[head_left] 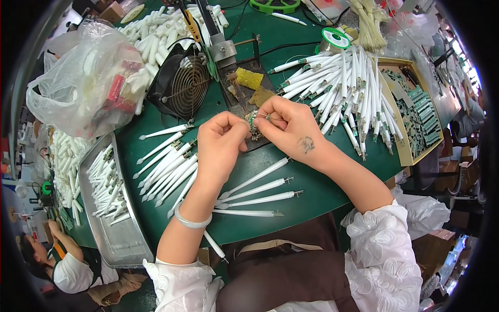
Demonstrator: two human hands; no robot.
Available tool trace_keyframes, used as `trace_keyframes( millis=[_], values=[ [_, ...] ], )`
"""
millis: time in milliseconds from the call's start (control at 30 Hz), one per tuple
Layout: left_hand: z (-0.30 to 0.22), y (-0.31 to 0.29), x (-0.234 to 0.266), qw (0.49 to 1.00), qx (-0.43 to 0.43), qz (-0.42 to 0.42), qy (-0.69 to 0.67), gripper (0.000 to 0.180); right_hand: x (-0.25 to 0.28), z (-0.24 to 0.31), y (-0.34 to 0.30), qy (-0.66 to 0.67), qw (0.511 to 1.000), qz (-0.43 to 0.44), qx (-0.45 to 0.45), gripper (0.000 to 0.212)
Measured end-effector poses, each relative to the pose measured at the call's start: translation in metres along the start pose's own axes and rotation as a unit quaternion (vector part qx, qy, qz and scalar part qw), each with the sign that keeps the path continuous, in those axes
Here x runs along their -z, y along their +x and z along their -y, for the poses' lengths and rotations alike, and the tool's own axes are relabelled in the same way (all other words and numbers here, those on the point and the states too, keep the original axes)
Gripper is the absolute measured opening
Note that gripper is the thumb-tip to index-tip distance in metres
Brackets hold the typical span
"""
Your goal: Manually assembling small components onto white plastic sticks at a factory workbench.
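My left hand (221, 143), with a pale bangle at its wrist, is closed in a pinch. Close beside it my right hand (291, 127) pinches too, thumb against forefinger. A tiny green piece with thin wire ends (253, 119) shows between the fingertips; I cannot make out its kind or which fingers bear it. Under the hands lies a dark metal plate (240, 106) with a heap of small bits. Several white candle-shaped sticks (254, 188) with flame-like tips and wire ends lie just below the hands, more white sticks (169, 169) left of my left wrist.
A metal tray (117, 229) of white sticks is at left, by a black fan (182, 86) and a plastic bag (88, 83). Yellow sponges (249, 78) sit behind the hands. At right are piled white tubes (353, 93), a solder spool (335, 39) and a circuit-board box (405, 153). A co-worker (73, 270) sits at far left.
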State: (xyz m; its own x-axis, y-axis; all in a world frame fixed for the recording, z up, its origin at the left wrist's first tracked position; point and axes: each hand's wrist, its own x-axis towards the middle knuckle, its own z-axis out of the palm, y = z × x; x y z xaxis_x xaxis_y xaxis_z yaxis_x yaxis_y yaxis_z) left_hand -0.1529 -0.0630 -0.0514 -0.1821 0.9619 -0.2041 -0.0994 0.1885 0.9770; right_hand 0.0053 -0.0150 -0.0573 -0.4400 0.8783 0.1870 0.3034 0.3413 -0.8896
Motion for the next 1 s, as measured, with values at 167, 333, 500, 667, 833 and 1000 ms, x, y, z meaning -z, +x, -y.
trace_keyframes(
  millis=[167,333,500,667,833,1000],
  values=[
    [0.0047,0.0023,0.0003,1.0,0.008,-0.002,0.016,0.005,-0.0028,-0.0011,0.0014,-0.001,1.0,0.005,-0.004,0.01],
    [0.0025,0.0063,-0.0009,0.999,0.003,-0.027,0.025,0.005,-0.0032,-0.0001,0.0005,0.032,0.999,0.003,0.002,0.011],
    [0.0041,0.0085,0.002,0.999,-0.008,-0.031,0.011,0.006,-0.0049,-0.002,-0.0008,0.049,0.999,0.015,0.019,0.011],
    [0.0025,0.0088,-0.0007,0.999,-0.013,-0.032,0.002,0.006,-0.0056,-0.0007,0.0,0.038,0.999,0.008,0.034,0.013],
    [0.0026,0.009,-0.0016,0.999,-0.021,-0.044,0.001,0.006,-0.0074,-0.0016,-0.0001,0.06,0.998,0.01,0.028,0.01],
    [0.001,0.0075,-0.0031,0.999,-0.019,-0.043,-0.015,0.005,-0.0074,-0.0013,0.0002,0.064,0.997,0.007,0.034,0.01]
  ],
)
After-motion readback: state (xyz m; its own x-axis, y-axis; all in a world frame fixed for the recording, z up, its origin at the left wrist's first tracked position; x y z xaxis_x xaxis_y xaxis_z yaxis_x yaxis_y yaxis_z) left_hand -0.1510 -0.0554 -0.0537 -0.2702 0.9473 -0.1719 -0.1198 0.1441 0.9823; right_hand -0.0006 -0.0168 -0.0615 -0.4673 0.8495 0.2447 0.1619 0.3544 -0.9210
